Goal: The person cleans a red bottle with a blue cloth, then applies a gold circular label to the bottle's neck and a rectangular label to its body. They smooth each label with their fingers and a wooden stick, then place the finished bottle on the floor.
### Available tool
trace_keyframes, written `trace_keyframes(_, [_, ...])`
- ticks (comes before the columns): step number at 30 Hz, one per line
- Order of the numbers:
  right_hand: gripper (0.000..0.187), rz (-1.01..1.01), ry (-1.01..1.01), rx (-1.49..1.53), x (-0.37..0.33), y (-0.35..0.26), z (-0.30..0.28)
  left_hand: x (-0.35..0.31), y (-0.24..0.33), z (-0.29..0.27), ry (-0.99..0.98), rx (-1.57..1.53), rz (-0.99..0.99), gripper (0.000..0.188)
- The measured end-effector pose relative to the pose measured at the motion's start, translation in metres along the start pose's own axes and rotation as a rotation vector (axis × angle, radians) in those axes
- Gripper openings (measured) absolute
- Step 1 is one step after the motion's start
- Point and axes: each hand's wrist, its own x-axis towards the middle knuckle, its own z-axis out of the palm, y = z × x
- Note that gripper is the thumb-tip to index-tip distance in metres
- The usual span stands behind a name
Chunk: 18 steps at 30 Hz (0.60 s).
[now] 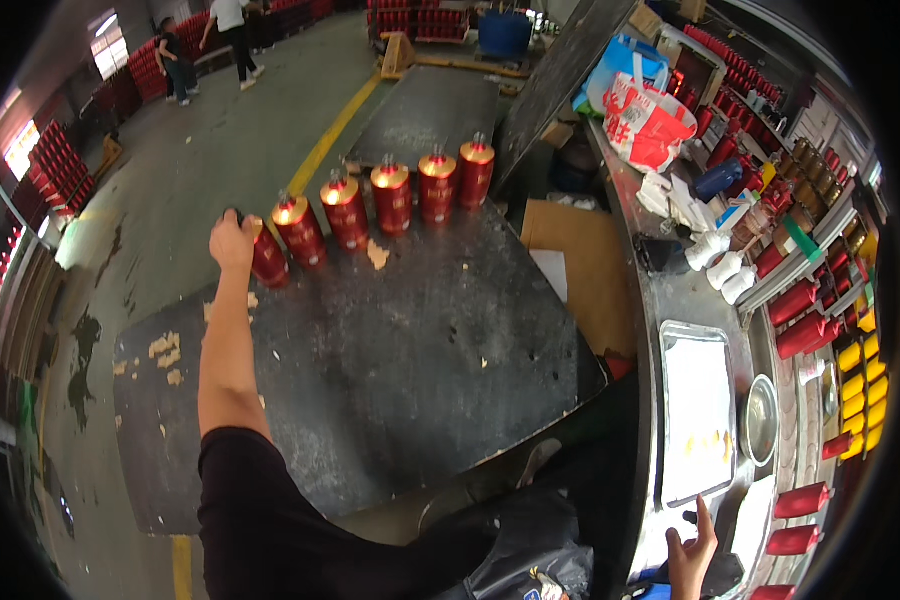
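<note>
At the far left, stacks of red bottles (60,170) stand on the floor (270,120) near the wall, and two people (173,62) are well off beyond. The left hand (232,238) comes next, at the top of the leftmost red bottle (272,264). Its fingers are curled, but much of them is hidden — I cannot tell whether they are clamped on the bottle. That bottle is at the left end of a curved row, with five more red, gold-topped bottles (391,198) to its right, along the far edge of a dark table (400,350). The table is scuffed, with pale patches at its left side.

Farther right, brown cardboard (595,285) shows beside the table. A red and white bag (642,125) rests on the far part of a metal counter (642,300). Nearer on the counter is a bright rectangular tray (666,430) with yellowish bits towards its near end. The right hand (692,548) is just at that end, thumb and forefinger apart — whether the forefinger touches the rim, I cannot tell. To the right are a round metal bowl (762,440), then red containers (802,500) and yellow ones (852,385).
</note>
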Motion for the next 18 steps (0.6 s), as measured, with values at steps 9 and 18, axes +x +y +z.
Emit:
trace_keyframes(9, [0.019,0.007,0.097,0.459,-0.035,0.005,-0.026,-0.037,0.183,-0.071,0.091,-0.434,-0.083,0.026])
trace_keyframes(18, [0.034,0.258,0.451,0.791,-0.09,0.129,-0.051,-0.298,0.569,-0.237,-0.551,-1.774,0.576,0.021])
